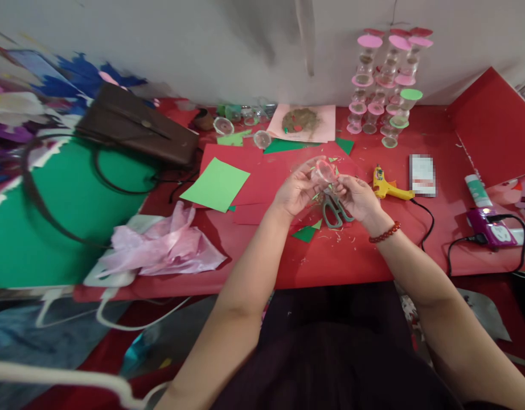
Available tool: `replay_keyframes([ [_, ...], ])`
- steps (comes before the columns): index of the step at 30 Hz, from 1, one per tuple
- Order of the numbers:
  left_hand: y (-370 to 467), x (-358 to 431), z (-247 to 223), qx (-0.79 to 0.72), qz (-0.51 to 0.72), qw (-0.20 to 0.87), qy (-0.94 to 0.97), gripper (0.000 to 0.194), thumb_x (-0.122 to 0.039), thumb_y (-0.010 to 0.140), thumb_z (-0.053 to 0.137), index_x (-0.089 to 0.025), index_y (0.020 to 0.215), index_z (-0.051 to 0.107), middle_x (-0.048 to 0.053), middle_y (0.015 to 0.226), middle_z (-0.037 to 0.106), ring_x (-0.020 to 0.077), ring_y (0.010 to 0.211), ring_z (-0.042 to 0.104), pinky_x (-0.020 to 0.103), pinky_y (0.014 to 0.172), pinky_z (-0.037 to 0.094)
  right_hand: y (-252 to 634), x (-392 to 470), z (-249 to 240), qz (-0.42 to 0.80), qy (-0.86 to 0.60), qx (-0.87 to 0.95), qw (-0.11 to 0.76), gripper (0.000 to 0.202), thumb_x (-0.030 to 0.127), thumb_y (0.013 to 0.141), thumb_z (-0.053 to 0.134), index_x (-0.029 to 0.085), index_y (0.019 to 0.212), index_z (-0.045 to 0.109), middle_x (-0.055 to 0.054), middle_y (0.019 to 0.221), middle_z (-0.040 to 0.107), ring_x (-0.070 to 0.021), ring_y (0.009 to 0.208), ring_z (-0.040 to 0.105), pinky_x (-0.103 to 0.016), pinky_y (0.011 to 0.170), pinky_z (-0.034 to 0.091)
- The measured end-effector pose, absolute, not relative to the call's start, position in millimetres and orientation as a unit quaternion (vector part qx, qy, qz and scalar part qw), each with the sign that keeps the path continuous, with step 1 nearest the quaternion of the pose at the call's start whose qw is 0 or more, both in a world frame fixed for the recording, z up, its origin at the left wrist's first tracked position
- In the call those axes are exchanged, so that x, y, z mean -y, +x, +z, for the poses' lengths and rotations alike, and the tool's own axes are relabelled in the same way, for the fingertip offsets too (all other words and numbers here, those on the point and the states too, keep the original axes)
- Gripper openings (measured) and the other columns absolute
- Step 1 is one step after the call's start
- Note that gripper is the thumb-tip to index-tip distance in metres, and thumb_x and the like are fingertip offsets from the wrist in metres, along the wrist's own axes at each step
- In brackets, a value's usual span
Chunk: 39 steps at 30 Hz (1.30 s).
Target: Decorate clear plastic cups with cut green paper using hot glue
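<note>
A small clear plastic cup [324, 172] with a pink-orange rim is held up over the middle of the red table. My left hand [295, 192] is closed round its left side, thumb and fingers on the wall. At the cup's right edge, the fingers of my right hand [357, 198] are pinched together; a small scrap between them cannot be ruled out. Grey-handled scissors [332, 214] lie just below both hands, their blades partly hidden among paper scraps. To the right of my right hand rests a yellow hot glue gun [388, 186] with a black cord.
Stacked clear cups with pink and green discs [376, 85] stand at the back. Light green paper [217, 185], red sheets [262, 213], a pink plastic bag [164, 245] and a brown handbag [138, 125] lie left. A purple power adapter [487, 228] with cords sits right.
</note>
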State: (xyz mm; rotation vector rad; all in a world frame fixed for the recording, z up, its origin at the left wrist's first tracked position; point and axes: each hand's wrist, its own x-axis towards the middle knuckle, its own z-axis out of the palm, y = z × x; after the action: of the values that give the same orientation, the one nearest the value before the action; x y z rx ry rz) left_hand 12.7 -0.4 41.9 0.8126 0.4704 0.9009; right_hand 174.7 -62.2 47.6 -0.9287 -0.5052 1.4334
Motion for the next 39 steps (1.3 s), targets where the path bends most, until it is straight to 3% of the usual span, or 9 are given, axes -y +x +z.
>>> replay_keyframes([
  [7,10.8,-0.4,44.2,-0.219,0.398,0.822,0.345,0.052,-0.003,0.084,0.065,-0.019,0.133,0.071,0.006,0.106,0.081,0.0168,0.091,0.075,0.03,0.09,0.056,173.1,64.8,57.6,0.696,-0.367,0.119,0.605,0.026,0.006,0.095,0.065,0.016,0.071,0.062,0.003,0.063,0.062,-0.0006,0.052,0.054,-0.005,0.049,0.047],
  [14,12.1,2.0,50.7,-0.214,0.391,0.827,0.344,0.04,-0.005,0.089,0.058,-0.013,0.126,0.073,0.008,0.096,0.081,0.0183,0.089,0.077,0.03,0.087,0.059,171.0,66.2,64.0,0.703,-0.362,0.066,0.609,0.03,0.002,0.098,0.056,0.015,0.072,0.061,0.003,0.061,0.06,-0.0007,0.051,0.055,-0.004,0.047,0.046],
  [18,6.8,-1.2,52.3,-0.232,0.387,0.829,0.331,0.047,-0.004,0.088,0.056,-0.013,0.133,0.07,0.01,0.101,0.081,0.021,0.098,0.077,0.031,0.088,0.058,170.4,66.1,65.1,0.696,-0.364,0.06,0.616,0.029,0.002,0.096,0.06,0.016,0.071,0.06,0.004,0.062,0.06,-0.0005,0.05,0.055,-0.004,0.047,0.046],
  [23,-1.3,-5.3,56.2,-0.244,0.415,0.821,0.307,0.054,-0.001,0.085,0.052,-0.012,0.135,0.068,0.01,0.102,0.081,0.0191,0.086,0.076,0.029,0.076,0.057,174.1,65.1,63.3,0.684,-0.366,0.065,0.628,0.025,0.003,0.093,0.067,0.017,0.073,0.062,0.005,0.062,0.061,-0.001,0.051,0.055,-0.005,0.047,0.048],
  [28,-3.7,-2.4,60.7,-0.245,0.389,0.833,0.307,0.039,-0.003,0.085,0.054,-0.008,0.118,0.073,0.012,0.095,0.08,0.0193,0.085,0.078,0.028,0.075,0.059,178.8,62.4,56.5,0.666,-0.373,0.094,0.639,0.021,0.006,0.087,0.075,0.018,0.075,0.063,0.005,0.065,0.062,-0.0024,0.054,0.057,-0.007,0.05,0.052],
  [31,-7.1,-3.9,62.0,-0.265,0.372,0.84,0.294,0.038,-0.006,0.087,0.052,-0.008,0.119,0.072,0.011,0.09,0.079,0.02,0.081,0.078,0.027,0.07,0.06,186.5,59.3,53.1,0.657,-0.367,0.109,0.649,0.021,0.011,0.086,0.078,0.02,0.075,0.063,0.005,0.068,0.062,-0.0025,0.058,0.058,-0.007,0.052,0.052],
  [36,-14.4,-12.9,61.1,-0.272,0.399,0.831,0.275,0.046,-0.01,0.088,0.047,-0.008,0.128,0.069,0.01,0.085,0.078,0.0163,0.059,0.069,0.026,0.054,0.054,196.9,56.2,47.2,0.565,-0.413,0.193,0.688,0.019,0.02,0.082,0.083,0.02,0.075,0.065,0.004,0.072,0.065,-0.003,0.061,0.059,-0.011,0.058,0.054],
  [39,-11.9,-15.7,57.3,-0.279,0.41,0.825,0.272,0.044,-0.014,0.09,0.048,-0.01,0.129,0.069,0.009,0.084,0.078,0.0152,0.055,0.064,0.025,0.052,0.051,192.8,56.3,39.2,0.481,-0.49,0.304,0.66,0.012,0.022,0.082,0.08,0.02,0.075,0.07,0.003,0.068,0.066,-0.006,0.06,0.059,-0.017,0.059,0.054],
])
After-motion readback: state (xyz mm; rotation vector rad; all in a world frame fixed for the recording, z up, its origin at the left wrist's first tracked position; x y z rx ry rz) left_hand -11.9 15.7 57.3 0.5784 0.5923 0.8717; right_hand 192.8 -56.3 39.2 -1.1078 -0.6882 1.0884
